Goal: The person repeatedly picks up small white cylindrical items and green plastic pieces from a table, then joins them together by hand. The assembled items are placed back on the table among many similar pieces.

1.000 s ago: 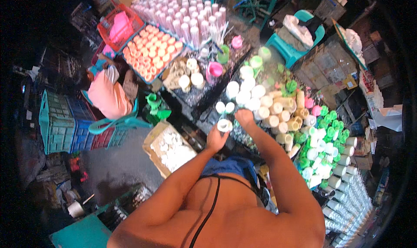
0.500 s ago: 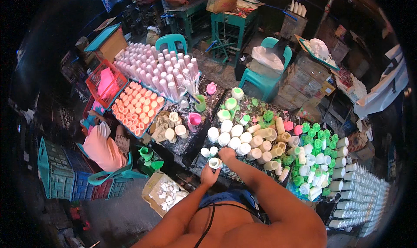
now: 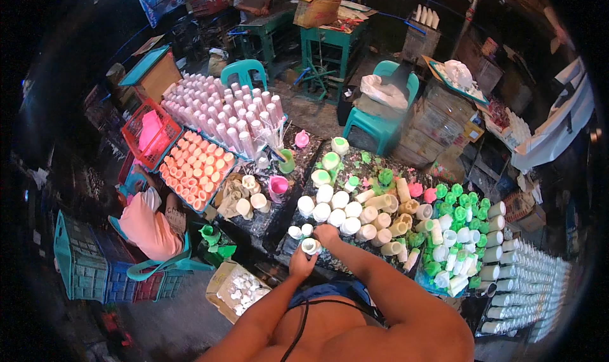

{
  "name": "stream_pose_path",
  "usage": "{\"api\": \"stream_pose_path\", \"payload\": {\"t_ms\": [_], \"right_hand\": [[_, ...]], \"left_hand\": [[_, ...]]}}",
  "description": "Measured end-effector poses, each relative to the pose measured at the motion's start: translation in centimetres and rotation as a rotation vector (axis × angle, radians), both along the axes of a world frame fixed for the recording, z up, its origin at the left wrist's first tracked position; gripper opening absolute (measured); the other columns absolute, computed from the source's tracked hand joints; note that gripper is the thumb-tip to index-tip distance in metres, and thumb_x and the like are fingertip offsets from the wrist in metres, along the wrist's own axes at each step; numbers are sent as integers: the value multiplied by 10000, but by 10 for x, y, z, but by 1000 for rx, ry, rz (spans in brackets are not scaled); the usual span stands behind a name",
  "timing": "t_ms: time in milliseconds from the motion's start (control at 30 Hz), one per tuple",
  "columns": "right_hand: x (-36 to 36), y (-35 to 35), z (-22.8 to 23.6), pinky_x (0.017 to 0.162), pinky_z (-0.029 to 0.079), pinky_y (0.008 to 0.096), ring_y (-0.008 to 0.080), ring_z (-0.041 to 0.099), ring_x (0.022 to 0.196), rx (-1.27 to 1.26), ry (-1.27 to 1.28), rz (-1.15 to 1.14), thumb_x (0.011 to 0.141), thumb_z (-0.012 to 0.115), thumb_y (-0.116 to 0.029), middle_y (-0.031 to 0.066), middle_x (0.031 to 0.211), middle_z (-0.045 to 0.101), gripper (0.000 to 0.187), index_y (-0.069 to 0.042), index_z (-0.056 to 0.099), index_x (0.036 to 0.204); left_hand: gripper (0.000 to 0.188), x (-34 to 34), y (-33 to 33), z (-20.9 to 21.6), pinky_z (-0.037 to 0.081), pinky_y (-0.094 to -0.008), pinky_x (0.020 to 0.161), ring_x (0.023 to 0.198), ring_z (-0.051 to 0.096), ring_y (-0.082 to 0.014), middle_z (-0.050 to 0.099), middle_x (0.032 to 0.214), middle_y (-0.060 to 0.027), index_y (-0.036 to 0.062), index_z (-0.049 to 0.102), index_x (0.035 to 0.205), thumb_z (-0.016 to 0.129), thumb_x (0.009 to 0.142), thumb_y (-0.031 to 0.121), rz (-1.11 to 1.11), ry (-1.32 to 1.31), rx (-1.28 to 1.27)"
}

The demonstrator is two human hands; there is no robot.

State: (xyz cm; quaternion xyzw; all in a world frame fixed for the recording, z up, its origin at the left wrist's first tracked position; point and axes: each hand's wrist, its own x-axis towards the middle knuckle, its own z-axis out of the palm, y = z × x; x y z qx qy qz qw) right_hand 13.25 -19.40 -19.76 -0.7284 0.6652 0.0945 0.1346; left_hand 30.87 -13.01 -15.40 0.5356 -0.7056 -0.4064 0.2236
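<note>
My left hand (image 3: 301,264) is wrapped round a white, hollow, cup-shaped piece (image 3: 310,245), its open end facing up, by the near edge of a dark, stained table. Just beyond it, my right hand (image 3: 327,234) is closed beside the piece; what its fingers hold, if anything, is hidden. Two small white cylinders (image 3: 301,230) stand left of my right hand. Beyond my hands is a cluster of round white-topped pieces (image 3: 338,199). Cream-coloured hollow cylinders (image 3: 401,224) lie to the right of it.
Green and white moulded pieces (image 3: 451,237) crowd a blue tray at right. Pink cup (image 3: 278,185) and green cup (image 3: 287,161) stand left. A tray of orange cups (image 3: 193,168) lies farther left. A person in a peach top (image 3: 149,225) sits left. A cardboard box (image 3: 223,284) with white bits stands near.
The whole view has shifted slightly, with the far tables a little more to the left. My hands stay close together at the white cup-shaped piece.
</note>
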Motion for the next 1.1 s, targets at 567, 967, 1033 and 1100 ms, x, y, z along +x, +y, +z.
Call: {"api": "stream_pose_path", "payload": {"t_ms": [567,967,1033,1100], "right_hand": [[-3,32,-6,644,564,382,264,715,864,-154,235,298,1009,521,-214,116,928,685,222,-54,674,1025],[-25,-1,-4,663,592,350,205,740,873,28,397,650,899,634,-164,69,982,753,160,-152,782,959],[-30,-2,-4,660,590,345,207,735,904,3,378,723,896,638,-170,57,983,754,156,-161,785,948],[-33,-4,-5,664,589,342,210,731,939,-1,369,792,899,641,-178,47,986,754,156,-165,789,944]], "left_hand": [[470,20,1,9,492,-520,945,1150,603,-428,632,1217,-215,53,538,1263,695,877,270,-73,-1,118],[544,20,16,12,501,-519,958,1158,601,-436,616,1267,-226,33,504,1332,697,872,249,72,31,-2],[577,15,19,15,499,-517,976,1173,595,-438,613,1292,-226,49,499,1377,696,871,247,129,37,-2],[581,14,24,15,499,-515,982,1186,591,-433,612,1302,-224,62,503,1385,694,872,256,159,15,-4]]}}
